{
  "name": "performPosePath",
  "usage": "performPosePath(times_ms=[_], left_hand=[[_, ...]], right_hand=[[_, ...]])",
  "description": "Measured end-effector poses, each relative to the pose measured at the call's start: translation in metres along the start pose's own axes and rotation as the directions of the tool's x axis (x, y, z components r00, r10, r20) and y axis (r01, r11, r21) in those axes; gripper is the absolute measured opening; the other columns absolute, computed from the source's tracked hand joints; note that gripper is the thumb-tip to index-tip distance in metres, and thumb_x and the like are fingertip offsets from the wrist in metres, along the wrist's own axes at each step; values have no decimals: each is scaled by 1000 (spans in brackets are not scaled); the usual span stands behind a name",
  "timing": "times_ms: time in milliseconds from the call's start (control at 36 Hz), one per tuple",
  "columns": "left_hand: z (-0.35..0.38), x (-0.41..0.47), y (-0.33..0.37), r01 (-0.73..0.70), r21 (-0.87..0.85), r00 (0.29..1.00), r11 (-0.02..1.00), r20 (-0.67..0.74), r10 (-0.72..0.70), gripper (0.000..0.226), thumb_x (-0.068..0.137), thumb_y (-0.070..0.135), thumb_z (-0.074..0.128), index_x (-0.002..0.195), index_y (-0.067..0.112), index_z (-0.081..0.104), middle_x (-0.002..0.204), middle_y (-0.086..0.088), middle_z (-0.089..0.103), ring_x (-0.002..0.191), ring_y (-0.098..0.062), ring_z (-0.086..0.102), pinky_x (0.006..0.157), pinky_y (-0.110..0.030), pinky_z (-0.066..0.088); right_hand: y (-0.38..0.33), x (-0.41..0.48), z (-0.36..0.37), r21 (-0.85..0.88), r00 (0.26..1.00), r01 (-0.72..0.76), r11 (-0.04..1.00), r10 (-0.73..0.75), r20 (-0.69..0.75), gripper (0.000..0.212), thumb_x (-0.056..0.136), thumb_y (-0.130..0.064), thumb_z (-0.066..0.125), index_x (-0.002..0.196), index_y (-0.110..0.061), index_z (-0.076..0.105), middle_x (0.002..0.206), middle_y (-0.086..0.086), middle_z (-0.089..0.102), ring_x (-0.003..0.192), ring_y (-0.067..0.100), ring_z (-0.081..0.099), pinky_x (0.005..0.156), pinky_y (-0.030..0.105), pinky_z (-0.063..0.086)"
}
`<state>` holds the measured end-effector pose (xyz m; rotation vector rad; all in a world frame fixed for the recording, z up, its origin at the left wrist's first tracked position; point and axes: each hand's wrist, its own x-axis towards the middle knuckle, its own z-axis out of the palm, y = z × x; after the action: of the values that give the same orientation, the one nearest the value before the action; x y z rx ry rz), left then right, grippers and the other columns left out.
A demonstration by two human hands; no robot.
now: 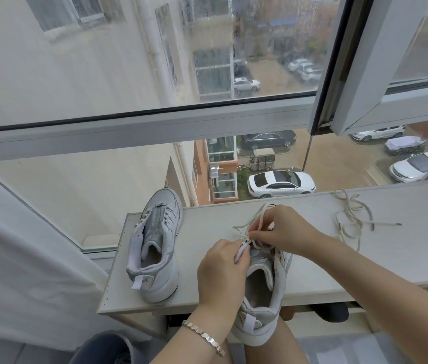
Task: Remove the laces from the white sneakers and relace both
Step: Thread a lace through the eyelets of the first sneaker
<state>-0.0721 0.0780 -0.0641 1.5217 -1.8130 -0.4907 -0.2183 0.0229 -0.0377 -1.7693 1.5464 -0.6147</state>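
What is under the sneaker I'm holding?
The sneaker lies with its front over the white table, its heel jutting past the edge above your bare leg. Your left hand, gripping it, and right hand, pinching the lace, hide whether the toe touches the tabletop.

Smooth leather-look sneaker (280, 281), cloth lace (262, 218), matt shelf (352, 261), shiny metal bracelet (203, 335)

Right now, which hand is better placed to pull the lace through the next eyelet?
Right. The right hand pinches the lace at the eyelets; the left hand grips the sneaker by its flap, steadying it.
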Motion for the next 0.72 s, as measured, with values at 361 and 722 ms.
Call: performPosePath(times_ms=[361,722], left_hand=[[1,0,0,16,0,1000,1000,-11,-16,14,89,20,61,87,13,73,72,4,56,63,-11,49,54,-5,25],[4,0,-1,32,0,999,999,-14,-32,14,89,20,61,88,12,72,70,6,50,64,-13,50,56,-8,28]], right_hand=[[4,-1,8,-74,998,67,995,-69,-12,12,83,-6,67,91,0,74,98,3,71,66,-9,54,63,-5,36],[3,-7,17,-117,993,75,990,-85,-84,19,88,1,55,95,-5,72,95,3,70,83,10,59,68,-4,35]])
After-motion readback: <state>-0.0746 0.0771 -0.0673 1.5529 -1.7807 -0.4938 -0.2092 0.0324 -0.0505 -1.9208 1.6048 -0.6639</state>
